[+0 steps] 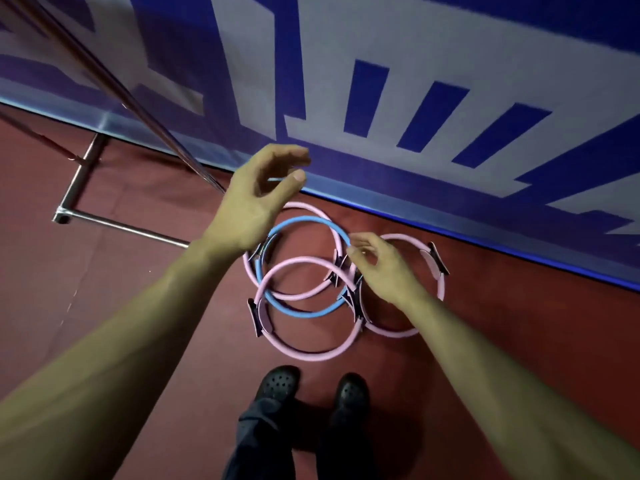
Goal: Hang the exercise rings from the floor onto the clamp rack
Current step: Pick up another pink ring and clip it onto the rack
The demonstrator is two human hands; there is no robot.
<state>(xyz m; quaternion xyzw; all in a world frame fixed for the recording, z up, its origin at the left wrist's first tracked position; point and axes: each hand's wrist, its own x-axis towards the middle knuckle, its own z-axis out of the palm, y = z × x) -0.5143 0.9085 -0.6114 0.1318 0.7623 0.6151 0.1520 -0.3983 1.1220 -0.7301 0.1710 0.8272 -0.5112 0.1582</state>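
Several exercise rings lie overlapping on the red floor ahead of my feet. A blue ring [304,315] sits in the middle of the pile. One pink ring [311,355] lies nearest me, another pink ring [438,296] lies to the right, and a third pink ring [304,206] lies behind the blue one. Each has black padded grips. My left hand [256,202] hovers over the pile's left side, fingers curled apart, holding nothing. My right hand [381,268] hovers above the rings' right middle, fingers spread and empty. Only the rack's metal base [81,174] and slanted poles [114,84] show at left.
A blue and white banner wall [415,98] runs behind the rings. My black clogs [280,382] stand just in front of the pile. The rack's floor bar [138,230] extends at left.
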